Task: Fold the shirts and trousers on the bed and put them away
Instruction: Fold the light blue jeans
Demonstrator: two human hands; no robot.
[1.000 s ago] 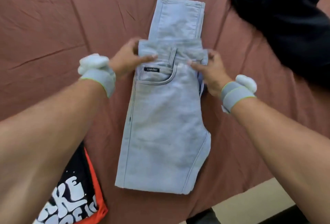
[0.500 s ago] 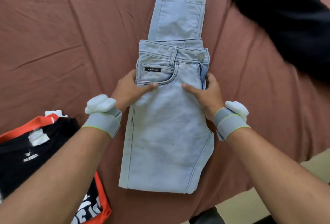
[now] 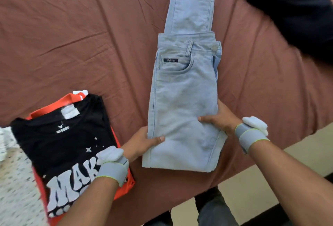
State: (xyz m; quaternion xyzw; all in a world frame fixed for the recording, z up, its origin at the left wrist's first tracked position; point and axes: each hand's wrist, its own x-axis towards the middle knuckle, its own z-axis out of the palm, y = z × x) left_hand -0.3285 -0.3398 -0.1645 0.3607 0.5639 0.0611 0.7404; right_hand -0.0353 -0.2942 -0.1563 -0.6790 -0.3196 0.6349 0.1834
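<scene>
On the bed (image 3: 72,27), one pair of jeans (image 3: 182,99), two hands' grips holding its sides: left hand (image 3: 140,143), right hand (image 3: 221,119).

Single head-worn wide-angle view, looking forward and steeply down, close above the left hand (image 3: 142,143) and right hand (image 3: 220,119), bed sheet (image 3: 90,45) stretching beyond both hands, floor strip (image 3: 297,155) below the right wrist.

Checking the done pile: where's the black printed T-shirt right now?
In the head view it lies lower left: the black T-shirt tops an orange garment, left of the jeans, partly under the left hand's forearm.
</scene>
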